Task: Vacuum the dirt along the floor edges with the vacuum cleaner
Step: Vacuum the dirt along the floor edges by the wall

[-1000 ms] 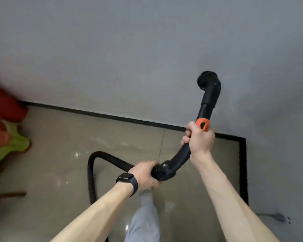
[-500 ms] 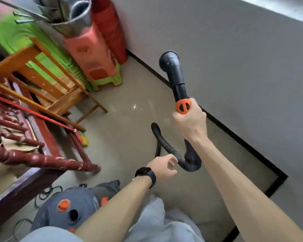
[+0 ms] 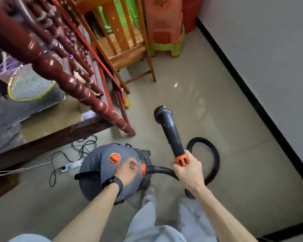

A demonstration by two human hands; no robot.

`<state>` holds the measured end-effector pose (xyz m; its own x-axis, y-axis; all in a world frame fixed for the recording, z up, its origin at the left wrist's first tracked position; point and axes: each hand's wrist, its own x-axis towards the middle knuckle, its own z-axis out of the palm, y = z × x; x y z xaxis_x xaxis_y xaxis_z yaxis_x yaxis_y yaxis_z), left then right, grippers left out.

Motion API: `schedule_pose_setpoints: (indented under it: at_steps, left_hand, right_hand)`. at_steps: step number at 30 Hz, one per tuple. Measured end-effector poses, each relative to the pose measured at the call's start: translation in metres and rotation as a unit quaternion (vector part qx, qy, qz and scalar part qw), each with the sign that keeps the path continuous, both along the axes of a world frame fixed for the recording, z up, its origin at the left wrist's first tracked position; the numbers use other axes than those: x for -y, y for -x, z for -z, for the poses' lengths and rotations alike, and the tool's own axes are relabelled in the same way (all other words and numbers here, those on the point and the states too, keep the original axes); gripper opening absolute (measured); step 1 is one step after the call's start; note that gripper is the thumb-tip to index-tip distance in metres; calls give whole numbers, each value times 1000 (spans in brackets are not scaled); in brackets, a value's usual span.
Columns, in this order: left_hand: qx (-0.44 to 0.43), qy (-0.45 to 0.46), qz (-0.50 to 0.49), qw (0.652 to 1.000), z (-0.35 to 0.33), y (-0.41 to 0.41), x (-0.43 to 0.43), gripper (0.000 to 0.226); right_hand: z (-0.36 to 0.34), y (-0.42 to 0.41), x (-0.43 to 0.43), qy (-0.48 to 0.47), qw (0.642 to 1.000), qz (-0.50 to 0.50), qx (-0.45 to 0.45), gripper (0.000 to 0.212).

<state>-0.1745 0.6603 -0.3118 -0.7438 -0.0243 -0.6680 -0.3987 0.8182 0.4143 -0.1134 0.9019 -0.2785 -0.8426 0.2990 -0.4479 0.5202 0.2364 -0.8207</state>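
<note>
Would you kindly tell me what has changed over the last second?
The left hand let go of the hose and moved down onto the canister lid. The wand swung away from the wall, out over the floor. The right hand still grips the wand.

Wooden chair (image 3: 122, 49), stacked plastic stools (image 3: 164, 27), red turned railing (image 3: 59, 70), white power strip (image 3: 71, 166), racket (image 3: 30, 84)

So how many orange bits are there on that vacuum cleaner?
3. A round knob on top of the canister; a collar where the hose joins it, by the left hand; a ring on the wand, against the right hand. More may be hidden.
</note>
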Motion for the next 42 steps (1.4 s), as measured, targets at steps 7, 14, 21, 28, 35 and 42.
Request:
schedule_pose_setpoints:
  at_steps: [7,14,21,28,35,42]
  left_hand:
    - [-64,26,-142,987,33,-5,123,19]
    - [3,189,15,982,78,-9,193,53]
    - [-79,297,258,916,111,5,195,30]
    - [112,263,282,916,101,43,176,29]
    - [69,249,360,896,88,56,86,26]
    - [21,241,451,859,88,94,-42,31]
  right_hand:
    - [50,12,118,2,997,-59,48,19]
    - [99,21,172,-36,984,-141,104,18]
    - [117,20,149,-93,978,-147,112,29]
    - [100,-10,73,-92,984,-43,147,13]
    - [96,-49,4,-94,982,79,144,21]
    - [83,-75,-43,-81,969,190,137,21]
